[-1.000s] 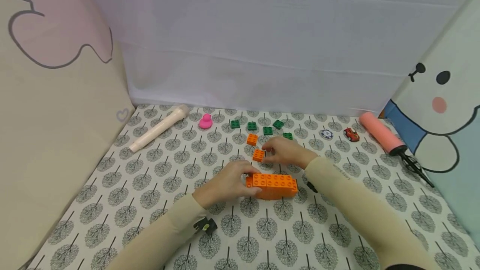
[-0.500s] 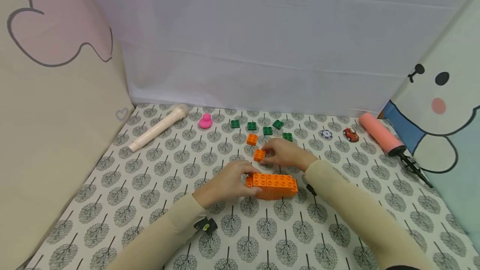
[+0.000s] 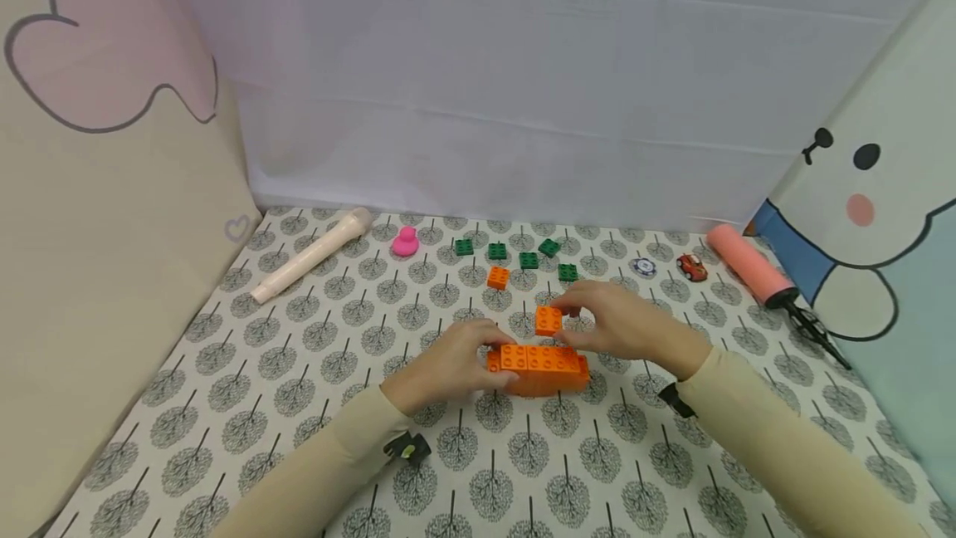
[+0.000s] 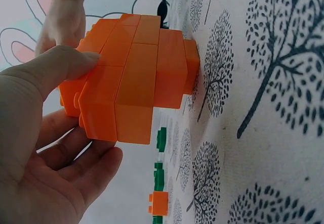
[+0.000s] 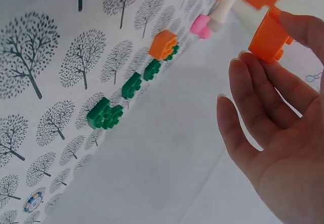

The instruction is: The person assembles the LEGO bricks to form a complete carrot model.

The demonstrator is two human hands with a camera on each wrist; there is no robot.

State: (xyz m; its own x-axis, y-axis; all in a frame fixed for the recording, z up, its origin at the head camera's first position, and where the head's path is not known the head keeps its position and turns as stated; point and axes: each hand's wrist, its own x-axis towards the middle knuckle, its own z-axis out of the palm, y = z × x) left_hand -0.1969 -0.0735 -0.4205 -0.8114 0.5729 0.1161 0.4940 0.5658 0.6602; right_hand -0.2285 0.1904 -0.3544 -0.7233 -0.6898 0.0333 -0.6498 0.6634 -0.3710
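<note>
A built-up block of orange toy bricks (image 3: 548, 372), narrower at its base, stands on the cloth in front of the person. My left hand (image 3: 451, 368) grips its left end, thumb on the near side and fingers behind, as the left wrist view (image 4: 66, 107) shows from close by. Just above and behind the block, my right hand (image 3: 623, 324) pinches a small orange toy brick (image 3: 548, 320) between thumb and fingers. In the right wrist view that brick (image 5: 271, 36) is held at the fingertips, clear of the cloth, its studs facing right.
Another orange brick (image 3: 498, 277) lies behind the hands, with several green bricks (image 3: 529, 260) farther back. A pink duck (image 3: 406, 242) and a pale tube (image 3: 312, 254) lie at the back left. A poker chip (image 3: 644, 266), red toy car (image 3: 691, 267) and pink pump (image 3: 750, 264) are at right.
My right hand has closed on the small orange brick, lifted it from the cloth and brought it nearer, over the back of the block. The left hand keeps its grip in place.
</note>
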